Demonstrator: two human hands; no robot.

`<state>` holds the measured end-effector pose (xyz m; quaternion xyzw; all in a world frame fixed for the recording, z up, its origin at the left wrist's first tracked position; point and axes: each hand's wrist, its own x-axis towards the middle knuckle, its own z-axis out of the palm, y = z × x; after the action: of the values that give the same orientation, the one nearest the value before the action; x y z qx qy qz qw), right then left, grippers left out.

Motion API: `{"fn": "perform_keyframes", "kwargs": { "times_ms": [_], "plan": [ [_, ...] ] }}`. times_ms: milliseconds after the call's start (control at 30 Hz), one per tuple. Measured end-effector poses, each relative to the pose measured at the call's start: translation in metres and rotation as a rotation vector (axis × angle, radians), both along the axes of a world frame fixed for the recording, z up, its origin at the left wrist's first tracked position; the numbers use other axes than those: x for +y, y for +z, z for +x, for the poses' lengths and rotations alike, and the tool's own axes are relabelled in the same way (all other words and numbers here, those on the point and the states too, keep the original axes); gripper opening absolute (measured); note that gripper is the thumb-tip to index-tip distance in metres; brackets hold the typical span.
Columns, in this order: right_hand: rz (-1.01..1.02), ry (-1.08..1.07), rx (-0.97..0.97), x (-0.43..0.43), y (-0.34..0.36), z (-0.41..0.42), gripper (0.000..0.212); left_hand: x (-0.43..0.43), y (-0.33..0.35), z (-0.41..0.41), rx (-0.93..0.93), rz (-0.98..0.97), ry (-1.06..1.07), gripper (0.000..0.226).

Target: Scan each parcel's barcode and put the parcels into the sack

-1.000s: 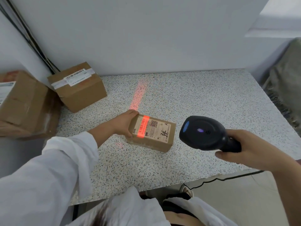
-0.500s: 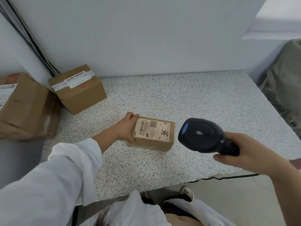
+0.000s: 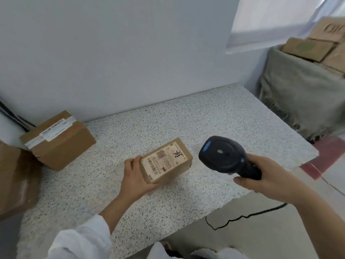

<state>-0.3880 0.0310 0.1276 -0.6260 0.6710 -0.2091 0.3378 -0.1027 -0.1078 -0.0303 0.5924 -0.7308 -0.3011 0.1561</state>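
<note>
The left hand (image 3: 135, 179) held a small box (image 3: 166, 160) on the table (image 3: 224, 124). The right hand (image 3: 268, 176) held a black scanner (image 3: 224, 157) beside it.

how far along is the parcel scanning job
Done: the sack at the right already holds several boxes. In hand: the left hand grips a small parcel on the table, label up, while the right hand holds the scanner beside it. Left: that parcel, plus a labelled box and a bigger box at the left, not yet sacked.

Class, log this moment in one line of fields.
left hand: grips parcel | label: faces up | right hand: holds scanner | sack: right of table
</note>
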Motion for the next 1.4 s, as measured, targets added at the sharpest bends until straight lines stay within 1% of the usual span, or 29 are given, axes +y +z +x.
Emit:
{"fn": "perform_keyframes", "kwargs": {
  "times_ms": [133, 300, 567, 667, 767, 833, 900, 967, 1033, 1100, 1167, 1233, 1300, 1400],
  "plan": [
    [-0.066, -0.151, -0.012, 0.025, 0.007, -0.04, 0.014, 0.013, 0.025, -0.055, 0.066, -0.067, -0.018, 0.121],
    [-0.156, -0.323, -0.033, 0.07, 0.015, -0.112, 0.018, 0.037, 0.057, -0.15, 0.181, -0.114, -0.06, 0.119],
    [-0.216, -0.51, 0.013, 0.158, 0.03, -0.252, 0.022, 0.087, 0.085, -0.331, 0.342, -0.099, -0.135, 0.117],
    [-0.254, -0.581, -0.023, 0.179, 0.037, -0.293, 0.026, 0.1, 0.094, -0.382, 0.377, -0.084, -0.156, 0.116],
    [-0.303, -0.623, -0.074, 0.188, 0.044, -0.327, 0.035, 0.1, 0.107, -0.424, 0.378, -0.102, -0.194, 0.118],
    [-0.332, -0.64, -0.089, 0.185, 0.047, -0.351, 0.041, 0.091, 0.117, -0.449, 0.376, -0.115, -0.23, 0.119],
    [-0.36, -0.657, -0.088, 0.177, 0.049, -0.377, 0.043, 0.08, 0.126, -0.476, 0.377, -0.138, -0.253, 0.118],
    [-0.377, -0.673, -0.105, 0.164, 0.052, -0.405, 0.04, 0.068, 0.134, -0.506, 0.391, -0.149, -0.251, 0.117],
    [-0.384, -0.681, -0.109, 0.147, 0.055, -0.436, 0.031, 0.053, 0.14, -0.538, 0.417, -0.156, -0.243, 0.119],
    [-0.409, -0.687, -0.099, 0.128, 0.059, -0.468, 0.027, 0.036, 0.147, -0.569, 0.438, -0.165, -0.245, 0.121],
    [-0.435, -0.68, -0.091, 0.11, 0.064, -0.501, 0.016, 0.017, 0.154, -0.599, 0.447, -0.185, -0.237, 0.118],
    [-0.458, -0.667, -0.078, 0.093, 0.068, -0.533, 0.019, -0.001, 0.166, -0.627, 0.452, -0.22, -0.248, 0.119],
    [-0.469, -0.67, -0.059, 0.079, 0.073, -0.565, 0.017, -0.019, 0.18, -0.656, 0.436, -0.266, -0.278, 0.12],
    [-0.502, -0.683, -0.043, 0.064, 0.08, -0.611, 0.02, -0.04, 0.199, -0.7, 0.395, -0.333, -0.302, 0.116]
  ]
}}
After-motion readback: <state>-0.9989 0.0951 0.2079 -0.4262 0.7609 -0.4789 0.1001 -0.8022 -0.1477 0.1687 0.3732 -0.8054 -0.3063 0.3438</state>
